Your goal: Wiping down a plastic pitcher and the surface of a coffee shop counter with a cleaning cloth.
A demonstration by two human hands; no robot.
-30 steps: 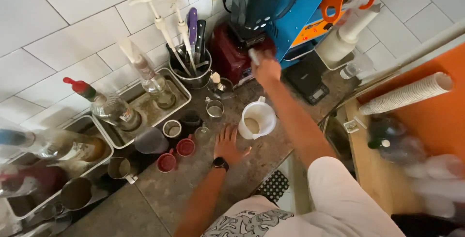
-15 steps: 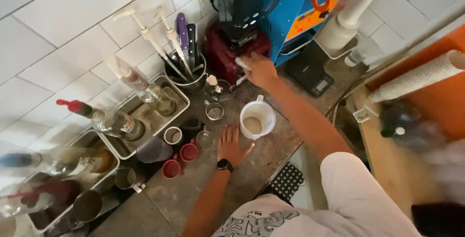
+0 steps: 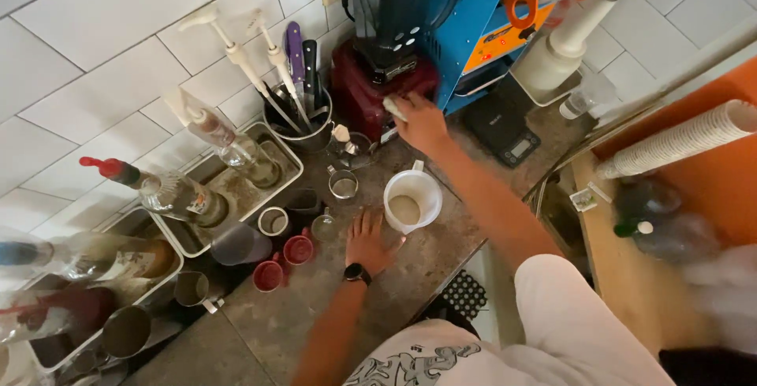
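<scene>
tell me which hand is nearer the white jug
Left. The left hand lies flat on the counter right beside the white jug; the right hand is farther off, up at the red blender base.

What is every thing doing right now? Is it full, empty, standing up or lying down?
White jug: upright, pale liquid low inside.
Left hand: flat on counter beside the jug.
Right hand: on the red blender base.
Two red cups: upright, look empty.
Paper cup stack: lying sideways.
Kitchen scale: nothing on it.
</scene>
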